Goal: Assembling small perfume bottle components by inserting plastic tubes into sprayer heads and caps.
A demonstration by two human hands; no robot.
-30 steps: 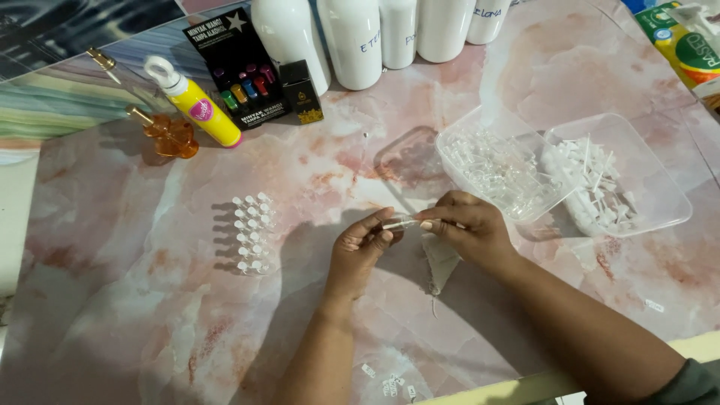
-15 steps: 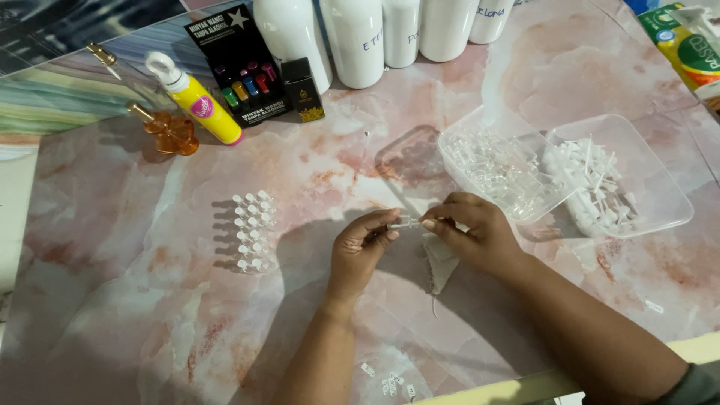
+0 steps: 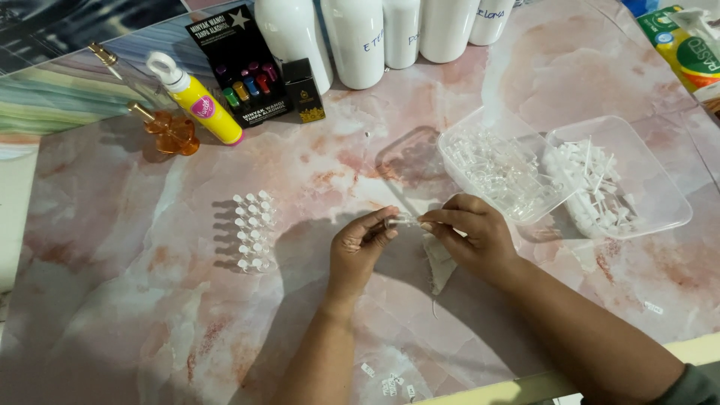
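Note:
My left hand (image 3: 361,249) and my right hand (image 3: 469,233) meet over the middle of the pink marbled table (image 3: 135,322). Between their fingertips they pinch a tiny clear vial (image 3: 403,221) held level, one hand at each end. A small white cloth (image 3: 440,268) lies on the table just under my right hand. To the left stand several small clear vials with white caps in neat rows (image 3: 251,231). Right of my hands sit a clear tray of loose clear vials (image 3: 501,174) and a clear tray of white stoppers (image 3: 611,181).
At the back stand several tall white bottles (image 3: 358,39), a black box (image 3: 238,66), a small black box (image 3: 306,90), a yellow bottle with a white cap (image 3: 196,99) and an orange flower-shaped bottle (image 3: 169,132). Small clear bits (image 3: 390,384) lie near the front edge.
Both hands have kept the vial pinched between them and shifted only slightly; the fingers of the right hand have worked a little at its end.

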